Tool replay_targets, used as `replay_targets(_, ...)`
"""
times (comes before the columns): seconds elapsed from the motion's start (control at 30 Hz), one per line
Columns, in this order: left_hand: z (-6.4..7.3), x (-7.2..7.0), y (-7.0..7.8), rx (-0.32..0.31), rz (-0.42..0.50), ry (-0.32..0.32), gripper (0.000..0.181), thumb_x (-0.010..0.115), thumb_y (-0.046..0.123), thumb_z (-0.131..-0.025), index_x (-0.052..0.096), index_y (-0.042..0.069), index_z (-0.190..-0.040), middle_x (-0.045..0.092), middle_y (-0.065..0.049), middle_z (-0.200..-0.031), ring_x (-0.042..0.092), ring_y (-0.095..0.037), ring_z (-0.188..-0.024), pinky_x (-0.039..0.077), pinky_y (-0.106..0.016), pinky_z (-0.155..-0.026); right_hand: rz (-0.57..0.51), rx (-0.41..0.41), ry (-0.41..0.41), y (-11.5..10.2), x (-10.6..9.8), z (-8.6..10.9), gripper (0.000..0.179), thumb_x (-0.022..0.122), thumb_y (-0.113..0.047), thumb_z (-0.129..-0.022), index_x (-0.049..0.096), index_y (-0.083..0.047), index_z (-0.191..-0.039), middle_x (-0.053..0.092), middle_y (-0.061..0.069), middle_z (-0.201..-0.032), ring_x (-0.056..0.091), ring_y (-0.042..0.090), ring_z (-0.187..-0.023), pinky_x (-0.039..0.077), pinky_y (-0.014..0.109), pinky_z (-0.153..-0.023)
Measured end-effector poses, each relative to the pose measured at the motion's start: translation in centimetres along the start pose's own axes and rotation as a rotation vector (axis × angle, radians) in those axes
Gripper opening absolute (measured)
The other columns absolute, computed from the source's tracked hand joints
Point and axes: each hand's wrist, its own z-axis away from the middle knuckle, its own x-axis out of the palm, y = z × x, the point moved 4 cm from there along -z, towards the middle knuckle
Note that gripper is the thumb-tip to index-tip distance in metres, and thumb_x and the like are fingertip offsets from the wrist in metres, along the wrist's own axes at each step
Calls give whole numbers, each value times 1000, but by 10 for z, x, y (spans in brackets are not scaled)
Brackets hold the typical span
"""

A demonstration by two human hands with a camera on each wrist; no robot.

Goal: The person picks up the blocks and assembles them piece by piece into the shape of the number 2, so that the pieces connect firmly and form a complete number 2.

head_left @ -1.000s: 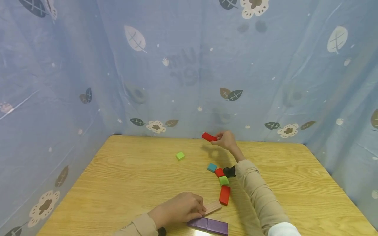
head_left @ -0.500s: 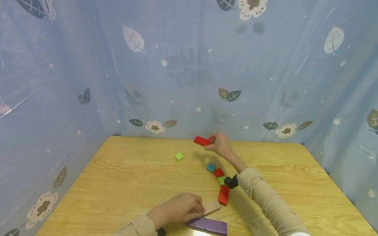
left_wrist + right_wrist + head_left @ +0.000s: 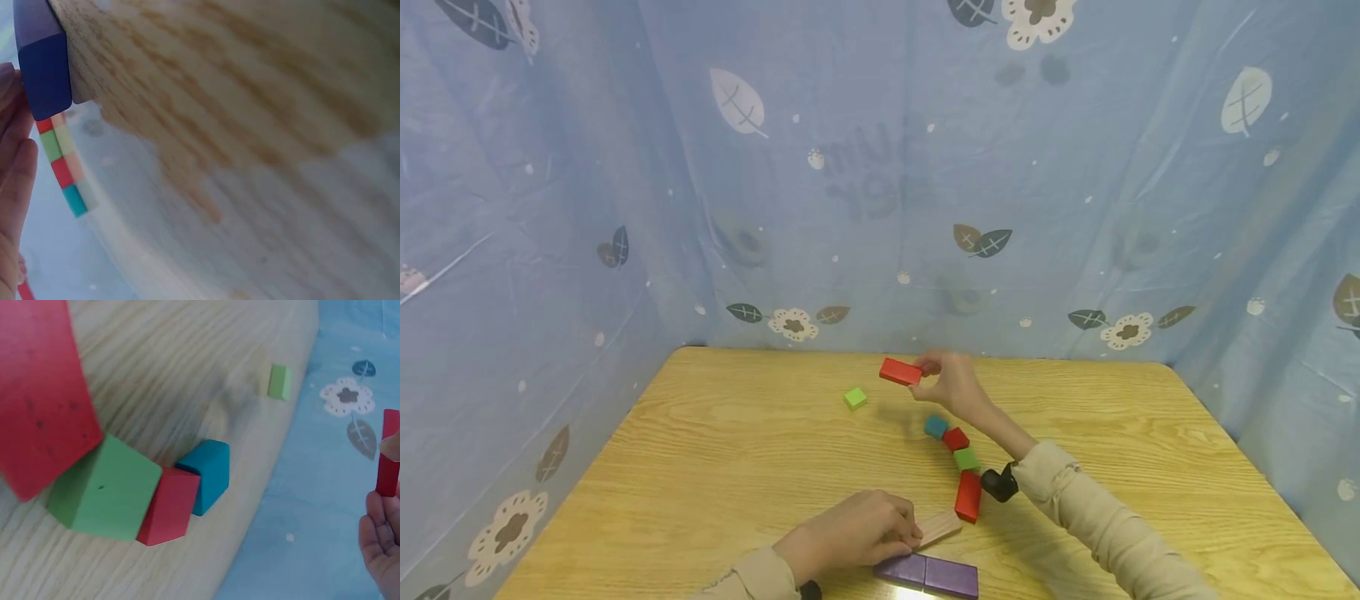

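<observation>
My right hand [image 3: 955, 387] pinches a red block [image 3: 900, 372] by its right end, in the air over the back of the table. The right wrist view shows this red block [image 3: 389, 453] between thumb and fingers. At the front, my left hand [image 3: 861, 529] has its fingers curled at the left end of a plain wooden block [image 3: 940, 528]. Its thumb is close to two purple blocks [image 3: 951, 577] lying end to end. In the left wrist view, fingers [image 3: 19, 181] lie beside a purple block [image 3: 45, 78]; the wooden block's held end is hidden.
A curved row runs back from the wooden block: a red block [image 3: 968, 497], a green block [image 3: 966, 459], a small red block [image 3: 956, 439] and a blue block [image 3: 936, 426]. A lime block [image 3: 855, 398] lies apart, farther back. A blue patterned curtain [image 3: 850, 208] surrounds the table.
My right hand has moved left and a little toward me with the red block, which has turned more level. The left hand stays in place, and the blocks on the table have not moved.
</observation>
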Motion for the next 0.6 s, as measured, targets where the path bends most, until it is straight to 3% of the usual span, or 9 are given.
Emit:
replay_targets(0.1,0,0,-1,-6,11,-7,10,67,17,-90,76,15,-94,66,12,-98,59,7,-92,42,-4,-79,-16,-58,-24,-2,1,3,28,82,-6,-70,71,-2,-95,72,7,-84,68,22,-77,54,38,-67)
replay_targets(0.33,2,0,-1,-14,30,-9,11,67,17,-91,76,14,-96,66,11,-99,59,6,-92,42,-4,-80,8,-255,-178,3,8,11,27,81,-7,-72,71,-3,-97,71,8,-92,68,27,-82,56,41,-72)
replay_targets(0.6,1,-1,0,-16,40,-5,10,67,17,-90,76,14,-95,66,11,-99,59,6,-92,42,-3,-78,-14,-239,-303,18,13,17,26,77,-3,-75,70,-3,-100,71,7,-95,68,26,-88,55,44,-77)
